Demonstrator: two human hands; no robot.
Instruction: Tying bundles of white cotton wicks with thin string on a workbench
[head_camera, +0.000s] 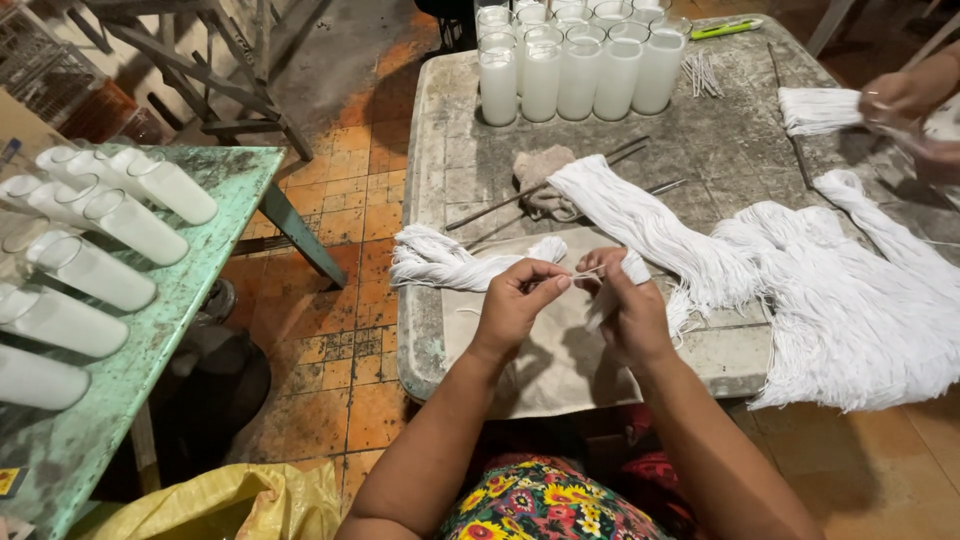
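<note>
My left hand (520, 300) pinches one end of a thin white wick string (588, 272) above a beige cloth (545, 360) at the table's near edge. My right hand (625, 305) pinches the same string and also clasps a small bunch of white wicks (634, 265). A loose bundle of white wicks (445, 260) lies just left of my hands. Longer hanks of white wicks (650, 225) spread to the right across the grey worn table (720, 150).
Glass jars of white wax (575, 65) stand in rows at the table's far side. More wax-filled glasses (90, 240) lie on a green table at left. Another person's hands (905, 100) handle wicks at far right. Thin metal rods (545, 195) lie mid-table. A yellow bag (215, 500) sits below.
</note>
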